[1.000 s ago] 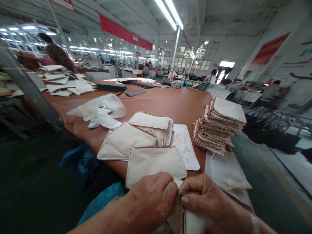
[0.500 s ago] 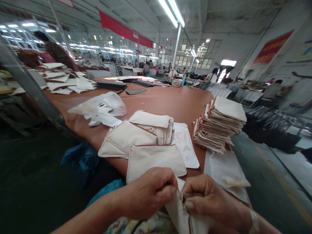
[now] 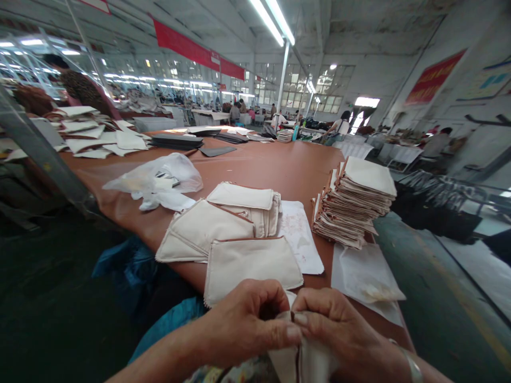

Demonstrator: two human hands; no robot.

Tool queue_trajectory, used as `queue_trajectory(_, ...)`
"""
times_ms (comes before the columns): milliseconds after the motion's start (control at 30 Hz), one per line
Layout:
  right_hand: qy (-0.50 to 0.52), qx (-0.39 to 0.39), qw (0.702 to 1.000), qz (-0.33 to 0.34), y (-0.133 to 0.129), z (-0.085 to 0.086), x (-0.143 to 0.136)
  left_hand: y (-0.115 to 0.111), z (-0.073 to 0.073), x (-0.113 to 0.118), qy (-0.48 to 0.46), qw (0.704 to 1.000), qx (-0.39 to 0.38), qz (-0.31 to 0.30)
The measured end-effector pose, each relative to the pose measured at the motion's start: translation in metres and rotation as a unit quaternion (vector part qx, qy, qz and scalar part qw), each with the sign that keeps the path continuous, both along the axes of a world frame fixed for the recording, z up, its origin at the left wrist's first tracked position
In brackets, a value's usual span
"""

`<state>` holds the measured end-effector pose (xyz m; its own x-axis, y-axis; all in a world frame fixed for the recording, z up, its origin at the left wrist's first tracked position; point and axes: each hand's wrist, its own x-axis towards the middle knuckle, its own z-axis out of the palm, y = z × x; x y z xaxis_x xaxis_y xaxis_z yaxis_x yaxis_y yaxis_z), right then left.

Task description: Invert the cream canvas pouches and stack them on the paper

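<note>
My left hand [image 3: 243, 324] and my right hand [image 3: 339, 332] meet at the bottom of the view, both pinching the top edge of a cream fabric pouch [image 3: 303, 361] held over my lap. Just beyond the hands a flat cream pouch [image 3: 251, 263] lies on the brown table [image 3: 279, 170]. Behind it lie two more piles of cream pouches [image 3: 207, 229] [image 3: 247, 205]. A tall stack of brown-edged pieces [image 3: 355, 205] stands to the right.
A clear plastic bag [image 3: 159, 178] lies left on the table. White sheets [image 3: 299, 236] [image 3: 365, 276] lie by the stack. Black pieces [image 3: 178, 141] and pale pieces [image 3: 91, 135] sit farther back. Other people work at distant tables. A metal post [image 3: 43, 154] stands left.
My hands have closed in on the pouch's top edge, thumbs now touching. The view shifted slightly; the piles on the table stay put.
</note>
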<state>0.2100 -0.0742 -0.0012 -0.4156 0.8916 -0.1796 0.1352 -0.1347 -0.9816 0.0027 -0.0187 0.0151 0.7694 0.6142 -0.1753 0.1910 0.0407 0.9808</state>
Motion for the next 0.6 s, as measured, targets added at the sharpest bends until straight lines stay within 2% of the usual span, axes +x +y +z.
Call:
queue_trajectory(167, -0.101, 0.099, 0.990, 0.011, 0.000, 0.012, -0.003, -0.006, -0.005, 0.005, 0.027, 0.999, 0.002, 0.031)
queue_trajectory(267, -0.135, 0.141, 0.981, -0.002, -0.001, 0.013, -0.004, -0.006, -0.006, 0.007, 0.045, 0.998, 0.006, 0.036)
queue_trajectory(467, -0.203, 0.227, 0.950, -0.065, -0.003, -0.004, -0.005, -0.010, -0.005, 0.012, 0.128, 0.979, 0.145, 0.064)
queue_trajectory(600, -0.187, 0.255, 0.945, -0.078, -0.003, -0.008, -0.007, -0.011, -0.009, 0.011, 0.125, 0.961, 0.234, 0.081)
